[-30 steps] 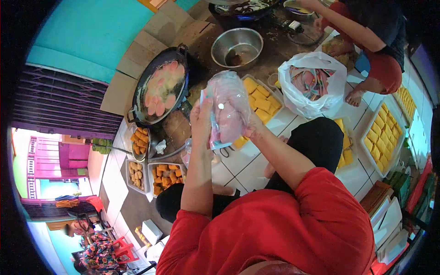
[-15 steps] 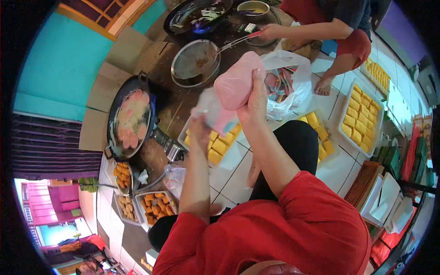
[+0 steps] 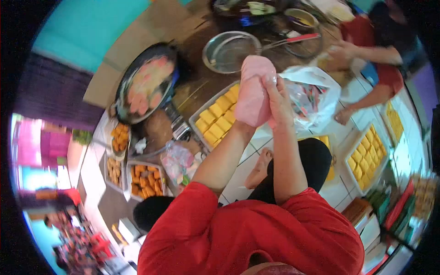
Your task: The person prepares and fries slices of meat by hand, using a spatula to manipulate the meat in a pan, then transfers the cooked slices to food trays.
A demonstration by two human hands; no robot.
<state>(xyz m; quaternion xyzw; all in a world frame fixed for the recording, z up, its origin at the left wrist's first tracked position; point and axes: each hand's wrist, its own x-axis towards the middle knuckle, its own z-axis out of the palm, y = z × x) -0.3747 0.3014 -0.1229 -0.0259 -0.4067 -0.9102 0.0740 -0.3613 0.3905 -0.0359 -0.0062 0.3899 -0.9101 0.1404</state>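
Here, the pink slab (image 3: 253, 94) lies in the upper middle of the frame, its long axis running top to bottom, the right hand (image 3: 279, 100) clamped on its right edge, the left hand (image 3: 246, 128) at its lower end, too hidden to tell its grip

Pale pink bundle (image 3: 254, 94), plain red shirt (image 3: 256, 229), yellow pieces (image 3: 217, 110), turquoise wall (image 3: 87, 34), white bag (image 3: 329, 87)

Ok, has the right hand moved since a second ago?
Yes: the right hand moved up and right in view, judged against the white plastic bag.
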